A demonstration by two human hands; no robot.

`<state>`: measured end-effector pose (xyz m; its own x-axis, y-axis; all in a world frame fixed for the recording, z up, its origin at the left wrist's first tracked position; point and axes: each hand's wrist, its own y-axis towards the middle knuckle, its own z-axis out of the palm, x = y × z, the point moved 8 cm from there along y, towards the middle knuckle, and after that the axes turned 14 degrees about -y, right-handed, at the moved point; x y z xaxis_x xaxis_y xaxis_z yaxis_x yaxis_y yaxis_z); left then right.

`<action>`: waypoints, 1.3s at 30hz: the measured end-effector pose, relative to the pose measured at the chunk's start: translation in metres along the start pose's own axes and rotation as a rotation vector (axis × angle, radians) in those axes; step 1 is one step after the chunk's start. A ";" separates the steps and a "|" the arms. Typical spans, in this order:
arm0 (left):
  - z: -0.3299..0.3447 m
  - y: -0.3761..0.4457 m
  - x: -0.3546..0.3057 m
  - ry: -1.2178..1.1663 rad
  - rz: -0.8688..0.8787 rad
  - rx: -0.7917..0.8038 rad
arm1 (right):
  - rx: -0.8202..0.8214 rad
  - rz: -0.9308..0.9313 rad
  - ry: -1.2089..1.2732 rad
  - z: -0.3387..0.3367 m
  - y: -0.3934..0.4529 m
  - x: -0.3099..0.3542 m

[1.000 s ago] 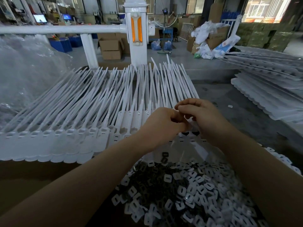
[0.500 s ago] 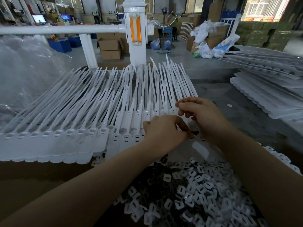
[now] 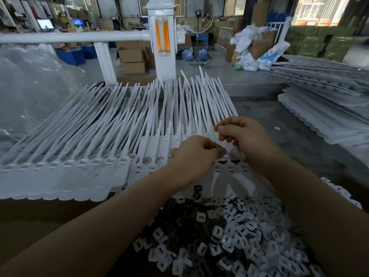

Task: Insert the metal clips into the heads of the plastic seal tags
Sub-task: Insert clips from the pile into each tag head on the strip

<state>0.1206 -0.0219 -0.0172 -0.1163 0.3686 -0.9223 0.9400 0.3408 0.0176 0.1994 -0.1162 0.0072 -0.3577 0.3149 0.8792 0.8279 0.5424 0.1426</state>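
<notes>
Tags (image 3: 111, 140) lie in a row, long axis running away from the person, heads toward the near counter edge. Left hand (image 3: 196, 154) and right hand (image 3: 242, 140) pinch at the heads on the row's right end; whether they hold a clip cannot be told. Clips (image 3: 235, 234) are piled just before them.

White seal tags (image 3: 103, 136), silvery clips (image 3: 229, 232), orange-striped post (image 3: 162, 39).

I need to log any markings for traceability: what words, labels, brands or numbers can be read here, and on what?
None can be read.
Monitors: lit, content blurred.
White bag with blue print: too blurred.
Seal tags: no print visible.
Cardboard boxes: no legible marking.
</notes>
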 end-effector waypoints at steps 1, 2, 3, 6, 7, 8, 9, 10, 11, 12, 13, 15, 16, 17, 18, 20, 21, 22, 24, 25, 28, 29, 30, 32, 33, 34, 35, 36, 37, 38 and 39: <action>-0.003 0.000 -0.001 -0.044 0.016 0.004 | -0.012 0.000 -0.022 0.000 0.000 0.000; -0.004 0.000 -0.003 -0.061 0.040 0.012 | -0.030 0.002 -0.038 -0.001 0.000 0.000; -0.005 0.000 -0.005 -0.059 0.068 0.026 | -0.054 0.003 -0.045 -0.002 0.000 -0.001; -0.002 -0.002 -0.010 -0.049 0.111 0.066 | -0.126 0.014 -0.051 -0.008 0.001 -0.003; 0.000 -0.003 -0.012 -0.040 0.112 0.075 | -0.144 0.020 -0.047 -0.009 0.001 -0.004; 0.002 -0.003 -0.013 -0.026 0.104 0.080 | -0.158 0.026 -0.037 -0.011 0.001 -0.005; 0.003 -0.002 -0.013 -0.013 0.087 0.083 | -0.167 0.032 -0.027 -0.012 0.001 -0.006; 0.005 -0.002 -0.013 -0.008 0.062 0.086 | -0.171 0.038 -0.018 -0.012 0.001 -0.006; 0.007 -0.001 -0.012 -0.015 0.030 0.090 | -0.170 0.046 -0.012 -0.012 0.001 -0.007; 0.009 -0.001 -0.012 -0.024 0.000 0.093 | -0.168 0.054 -0.005 -0.011 0.001 -0.008; 0.011 -0.001 -0.012 -0.021 -0.022 0.094 | -0.167 0.062 0.003 -0.011 0.001 -0.009; 0.017 0.001 -0.013 0.024 -0.045 0.089 | -0.167 0.074 0.018 -0.010 0.001 -0.010; 0.019 0.002 -0.013 0.056 -0.060 0.078 | -0.166 0.076 0.021 -0.011 0.001 -0.010; 0.020 0.003 -0.012 0.087 -0.079 0.061 | -0.165 0.078 0.023 -0.011 0.001 -0.010; 0.020 0.004 -0.011 0.113 -0.097 0.043 | -0.163 0.079 0.023 -0.011 0.001 -0.011; 0.019 0.007 -0.006 0.153 -0.120 0.015 | -0.159 0.082 0.025 -0.011 0.001 -0.011; 0.019 0.008 -0.003 0.183 -0.123 0.005 | -0.156 0.082 0.027 -0.010 0.001 -0.012; 0.018 0.008 -0.001 0.218 -0.122 -0.004 | -0.152 0.082 0.029 -0.010 0.001 -0.012; 0.018 0.008 0.002 0.273 -0.114 -0.017 | -0.145 0.085 0.033 -0.009 0.001 -0.011; 0.018 0.008 0.002 0.288 -0.109 -0.022 | -0.142 0.087 0.035 -0.008 0.001 -0.011; 0.017 0.007 0.002 0.297 -0.086 -0.018 | -0.138 0.086 0.034 -0.008 0.001 -0.011; 0.017 0.007 0.001 0.297 -0.078 -0.011 | -0.135 0.086 0.036 -0.008 0.001 -0.011; 0.016 0.006 0.000 0.297 -0.069 -0.006 | -0.131 0.085 0.038 -0.008 0.000 -0.011; 0.015 0.005 -0.002 0.306 -0.046 -0.004 | -0.125 0.083 0.039 -0.008 0.000 -0.011; 0.015 0.004 -0.004 0.310 -0.031 -0.006 | -0.124 0.081 0.040 -0.008 0.001 -0.011; 0.014 0.004 -0.005 0.310 -0.015 -0.011 | -0.124 0.081 0.041 -0.008 0.001 -0.011; 0.013 0.003 -0.006 0.310 -0.002 -0.018 | -0.124 0.082 0.044 -0.008 0.002 -0.011; 0.012 0.002 -0.007 0.310 0.006 -0.026 | -0.123 0.083 0.048 -0.008 0.002 -0.012; 0.012 0.002 -0.007 0.309 0.006 -0.032 | -0.121 0.085 0.052 -0.008 0.002 -0.012; 0.011 0.002 -0.007 0.306 0.006 -0.034 | -0.120 0.085 0.055 -0.007 0.002 -0.012; 0.012 0.001 -0.007 0.303 0.009 -0.033 | -0.122 0.085 0.057 -0.008 0.002 -0.013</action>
<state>0.1265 -0.0342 -0.0149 -0.2027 0.6111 -0.7651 0.9311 0.3621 0.0426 0.2088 -0.1251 -0.0004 -0.2624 0.3091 0.9141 0.9017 0.4160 0.1182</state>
